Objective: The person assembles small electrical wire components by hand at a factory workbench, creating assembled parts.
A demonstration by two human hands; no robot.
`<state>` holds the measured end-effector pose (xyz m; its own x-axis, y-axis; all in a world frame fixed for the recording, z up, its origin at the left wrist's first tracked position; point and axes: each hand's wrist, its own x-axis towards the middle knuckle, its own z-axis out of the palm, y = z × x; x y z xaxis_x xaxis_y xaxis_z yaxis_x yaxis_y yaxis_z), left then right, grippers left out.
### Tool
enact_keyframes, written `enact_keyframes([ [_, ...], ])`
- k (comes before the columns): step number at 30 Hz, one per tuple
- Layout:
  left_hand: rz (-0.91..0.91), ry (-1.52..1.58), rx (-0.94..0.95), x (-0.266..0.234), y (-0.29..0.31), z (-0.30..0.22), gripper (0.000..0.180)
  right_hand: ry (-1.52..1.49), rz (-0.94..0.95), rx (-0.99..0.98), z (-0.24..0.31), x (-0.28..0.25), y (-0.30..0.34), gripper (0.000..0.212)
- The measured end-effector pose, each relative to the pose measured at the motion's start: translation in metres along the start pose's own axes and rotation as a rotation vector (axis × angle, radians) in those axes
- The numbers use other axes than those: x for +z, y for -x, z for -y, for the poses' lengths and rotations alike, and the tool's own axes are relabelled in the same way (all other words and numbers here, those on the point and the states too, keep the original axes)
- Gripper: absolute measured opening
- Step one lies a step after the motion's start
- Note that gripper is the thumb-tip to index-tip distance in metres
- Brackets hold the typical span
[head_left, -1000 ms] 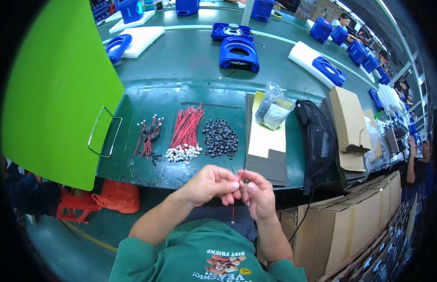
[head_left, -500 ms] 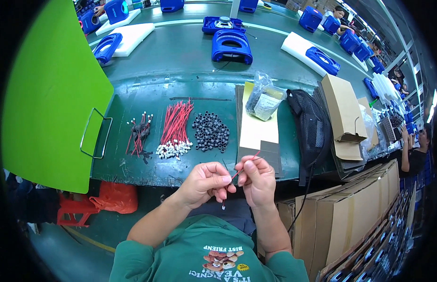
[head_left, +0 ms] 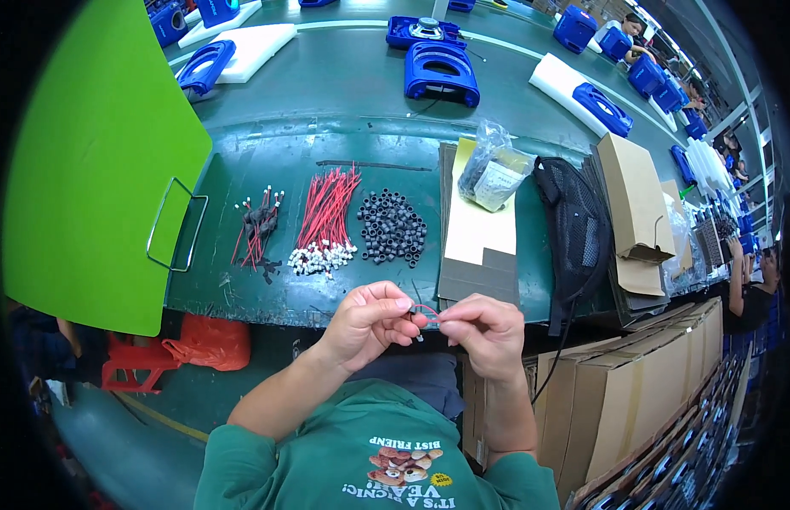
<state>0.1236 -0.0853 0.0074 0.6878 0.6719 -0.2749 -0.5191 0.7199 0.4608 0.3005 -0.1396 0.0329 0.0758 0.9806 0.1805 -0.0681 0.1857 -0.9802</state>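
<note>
Thin red flexible wire (head_left: 425, 306) is bridging the two hands in the head view, curving just off the near edge of the long green worktable (head_left: 229, 293). Bare left hand (head_left: 374, 321) is pinching it between thumb and fingers, grip narrow; bare right hand (head_left: 486, 330) is pinching the other side, thumb against forefinger, also narrow. Small white plastic connector (head_left: 420, 337) is hanging just below the left fingers; whether it is belonging to the same wire, cannot tell. Beyond the hands, three groups are lying side by side on the table: at left, a small bunch of red wires with black sleeves (head_left: 257, 225); in the middle, a heap of straight red wires with white ends (head_left: 329, 204); at right, a pile of short dark-grey tubular rings (head_left: 392, 227). Farther right, a clear plastic bag (head_left: 494, 178) is sitting on a pale yellow sheet (head_left: 476, 242), and a black mesh-fabric bag (head_left: 574, 229) is lying beside it.
</note>
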Motion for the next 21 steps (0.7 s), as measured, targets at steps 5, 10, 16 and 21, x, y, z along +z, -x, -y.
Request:
enact_keyframes([
  [5, -0.022, -0.102, 0.060, -0.001, 0.002, 0.003, 0.005, 0.547, 0.111, -0.244, 0.013, 0.007, -0.001, 0.006],
  [10, -0.058, -0.191, 0.109, 0.001, 0.003, 0.006, 0.005, 0.753, 0.099, -0.250, 0.009, 0.012, 0.001, 0.010],
  [16, -0.092, -0.284, 0.127, 0.004, 0.004, 0.007, 0.007, 0.911, 0.134, -0.487, 0.007, 0.011, -0.001, 0.011],
  [21, -0.137, -0.376, 0.187, 0.003, 0.003, 0.014, 0.009, 0.997, 0.067, -0.473, 0.002, 0.014, 0.002, 0.012],
])
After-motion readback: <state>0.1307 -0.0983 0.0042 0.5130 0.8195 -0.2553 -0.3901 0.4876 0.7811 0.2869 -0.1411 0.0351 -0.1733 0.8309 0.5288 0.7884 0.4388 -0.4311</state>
